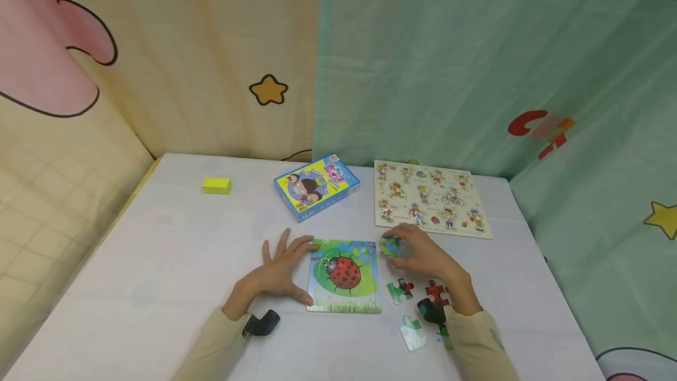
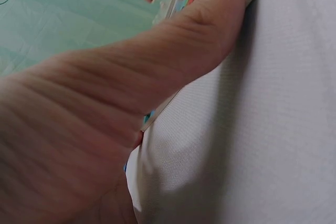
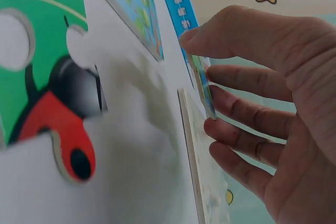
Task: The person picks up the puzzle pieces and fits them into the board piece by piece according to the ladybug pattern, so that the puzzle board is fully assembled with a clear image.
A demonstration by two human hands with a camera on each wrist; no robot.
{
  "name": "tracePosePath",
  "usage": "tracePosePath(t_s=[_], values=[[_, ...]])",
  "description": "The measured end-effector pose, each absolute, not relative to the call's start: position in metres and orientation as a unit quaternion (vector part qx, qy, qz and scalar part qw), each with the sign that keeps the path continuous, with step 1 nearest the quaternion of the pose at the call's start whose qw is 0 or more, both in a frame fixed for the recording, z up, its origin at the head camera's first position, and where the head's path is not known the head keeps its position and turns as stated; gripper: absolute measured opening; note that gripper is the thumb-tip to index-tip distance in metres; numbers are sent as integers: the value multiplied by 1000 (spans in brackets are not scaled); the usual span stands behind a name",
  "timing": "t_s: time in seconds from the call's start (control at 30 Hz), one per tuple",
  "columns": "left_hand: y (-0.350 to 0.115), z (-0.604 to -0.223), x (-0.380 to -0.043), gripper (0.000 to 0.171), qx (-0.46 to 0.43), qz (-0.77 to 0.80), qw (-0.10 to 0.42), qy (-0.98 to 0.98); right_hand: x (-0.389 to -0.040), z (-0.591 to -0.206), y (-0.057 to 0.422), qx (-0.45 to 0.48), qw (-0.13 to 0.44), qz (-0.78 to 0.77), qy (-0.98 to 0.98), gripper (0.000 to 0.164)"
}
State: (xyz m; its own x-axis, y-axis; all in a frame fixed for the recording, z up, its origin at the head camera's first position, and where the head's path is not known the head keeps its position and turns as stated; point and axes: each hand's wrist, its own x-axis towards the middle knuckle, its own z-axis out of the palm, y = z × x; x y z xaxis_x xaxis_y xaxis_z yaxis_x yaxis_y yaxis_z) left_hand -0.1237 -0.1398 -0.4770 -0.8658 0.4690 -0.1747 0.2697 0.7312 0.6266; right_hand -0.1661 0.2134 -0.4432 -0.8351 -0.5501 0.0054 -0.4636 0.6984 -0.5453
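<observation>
A square ladybug puzzle board point(image 1: 344, 275) lies on the white table. My left hand point(image 1: 277, 272) rests along its left edge, fingers spread, index finger at the upper corner and thumb at the lower one. In the left wrist view the thumb point(image 2: 210, 19) lies on the board's edge. Just off the upper right corner, my right hand point(image 1: 420, 251) pinches a green and blue puzzle piece point(image 1: 389, 246). The right wrist view shows this piece point(image 3: 203, 82) tilted between thumb and fingers. Below that hand lie a green piece with red and black point(image 1: 398, 291), a red piece point(image 1: 436, 293) and a green-and-white piece point(image 1: 413, 334).
A blue and yellow box point(image 1: 317, 187) lies behind the board. To its right is a wooden peg puzzle point(image 1: 431, 199) with figures, close behind my right hand. A yellow block point(image 1: 216, 186) sits at the back left. Curtains hang behind the table's far edge.
</observation>
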Motion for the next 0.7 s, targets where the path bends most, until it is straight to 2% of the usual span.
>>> tracePosePath(t_s=[0.5,0.7], values=[[-137,-480,-124,108,189,262,150,934,-170,-443,178,-328,88,-239,910,38],[-134,-476,-122,108,187,255,144,938,-167,-445,172,-322,91,-227,915,39]])
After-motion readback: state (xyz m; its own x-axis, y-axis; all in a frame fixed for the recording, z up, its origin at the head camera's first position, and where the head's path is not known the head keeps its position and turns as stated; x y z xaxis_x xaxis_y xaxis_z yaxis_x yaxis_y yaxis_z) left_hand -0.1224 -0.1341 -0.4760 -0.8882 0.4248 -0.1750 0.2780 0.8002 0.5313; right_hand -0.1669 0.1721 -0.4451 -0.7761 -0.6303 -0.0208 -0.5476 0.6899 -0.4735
